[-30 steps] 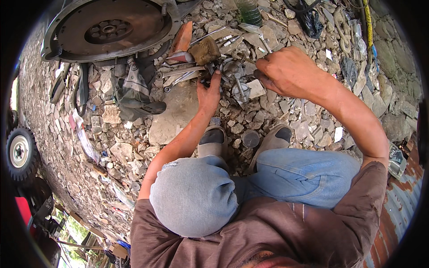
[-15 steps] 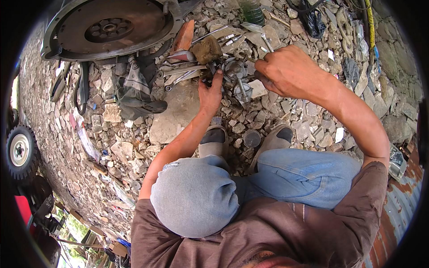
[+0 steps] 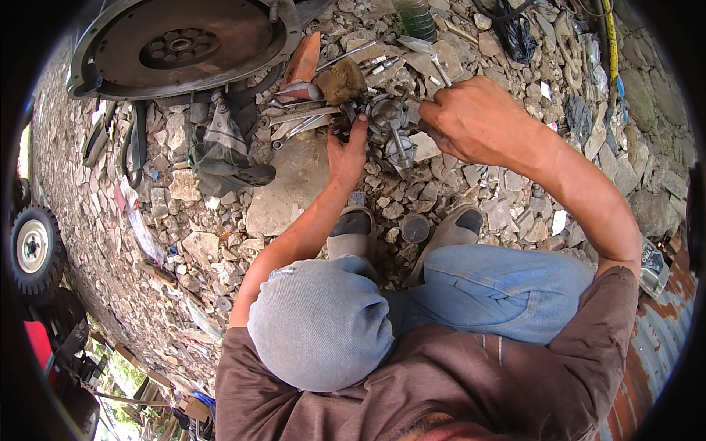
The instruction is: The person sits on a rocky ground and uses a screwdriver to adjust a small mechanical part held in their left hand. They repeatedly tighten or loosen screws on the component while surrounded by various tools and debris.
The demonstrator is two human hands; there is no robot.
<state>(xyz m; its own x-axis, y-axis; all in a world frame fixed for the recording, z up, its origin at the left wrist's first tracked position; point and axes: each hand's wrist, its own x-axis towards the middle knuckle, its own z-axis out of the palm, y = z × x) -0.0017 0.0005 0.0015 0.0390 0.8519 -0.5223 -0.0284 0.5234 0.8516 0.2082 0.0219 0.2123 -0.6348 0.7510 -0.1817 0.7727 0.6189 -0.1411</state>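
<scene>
A round metal engine part (image 3: 390, 114) with silvery lobes sits on the rubble in front of my shoes. My left hand (image 3: 346, 151) is closed around its dark left side, thumb up and the other fingers mostly hidden. On the other side my right hand (image 3: 471, 121) is curled shut around a thin metal tool (image 3: 413, 96). Its short visible end points at the part's upper right; the rest is inside my fist, so its kind is unclear. A brown block (image 3: 341, 81) lies just beyond my left hand, with several wrenches (image 3: 300, 126) left of it.
A large flywheel housing (image 3: 118, 51) stands at the far left, with a dark cloth (image 3: 224, 158) below it. Spark plugs (image 3: 384, 66), a green plastic bottle (image 3: 416, 20) and an orange shard (image 3: 303, 59) lie farther off. Corrugated metal sheet (image 3: 654, 345) is at the right.
Both hands stay almost in place. The engine part has tilted or shifted very slightly, and my right fist has turned a little.
</scene>
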